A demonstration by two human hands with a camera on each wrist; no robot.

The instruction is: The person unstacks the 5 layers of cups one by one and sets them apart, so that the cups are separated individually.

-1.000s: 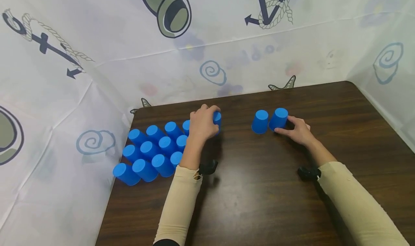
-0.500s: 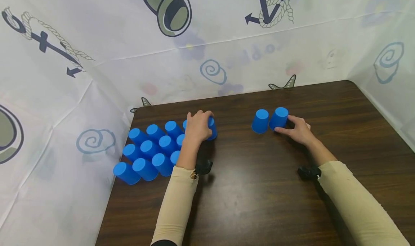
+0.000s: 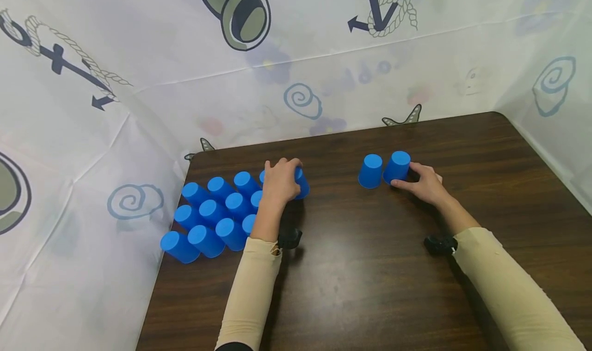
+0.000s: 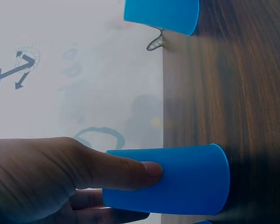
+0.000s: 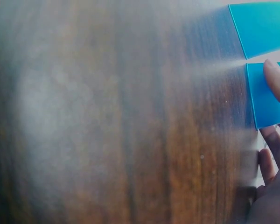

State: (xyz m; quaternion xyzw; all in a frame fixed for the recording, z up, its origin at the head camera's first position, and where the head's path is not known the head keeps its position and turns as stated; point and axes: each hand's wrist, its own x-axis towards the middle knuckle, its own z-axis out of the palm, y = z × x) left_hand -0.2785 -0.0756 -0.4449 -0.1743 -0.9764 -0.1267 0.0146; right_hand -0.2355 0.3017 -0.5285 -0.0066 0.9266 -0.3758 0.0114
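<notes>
My left hand (image 3: pixel 279 184) grips an upside-down blue plastic cup (image 3: pixel 302 184) at the right end of a group of similar cups. In the left wrist view the thumb lies along the side of that cup (image 4: pixel 191 179), with the fingers around the far side. Farther right, my right hand (image 3: pixel 424 185) holds another inverted blue cup (image 3: pixel 396 166) between thumb and fingers. Close on its left stands a second blue cup (image 3: pixel 370 171), which no hand touches. The right wrist view shows the thumb against the held cup (image 5: pixel 263 100) and the neighbouring cup (image 5: pixel 263 28) just beyond.
Several inverted blue cups (image 3: pixel 214 213) stand in rows on the left of the dark wooden table (image 3: pixel 351 269); my left hand and forearm hide some. A white cloth (image 3: pixel 222 104) with printed anchors and shells rises behind the table's back edge and at both sides.
My left hand has moved slightly left and toward me, bringing its cup closer to the group; it barely moves in the last half second. The right hand and its cup stay in place.
</notes>
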